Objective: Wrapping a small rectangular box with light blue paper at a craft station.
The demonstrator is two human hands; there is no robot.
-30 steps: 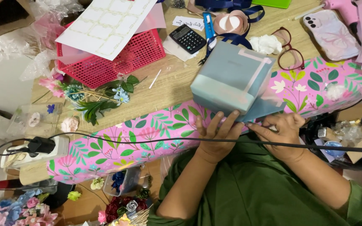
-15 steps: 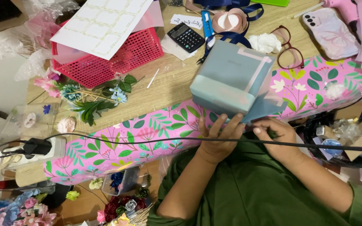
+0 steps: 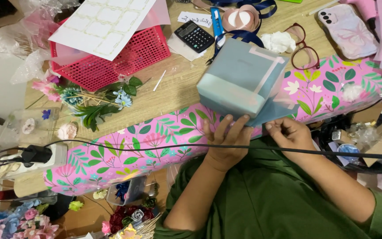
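- A pale blue wrapped box (image 3: 240,79) sits mid-table, rectangular, with a lighter strip of tape across its top and a loose flap of blue paper at its near right corner.
- A white sheet of blank square labels (image 3: 105,24) lies on the red basket, far left.
- A small white card (image 3: 193,18) with handwriting lies far, beside the calculator.
- The black calculator (image 3: 194,36) has a narrow grey screen, just left of the box's far end.
- A phone (image 3: 347,28) lies back up, far right, in a pastel patterned case.
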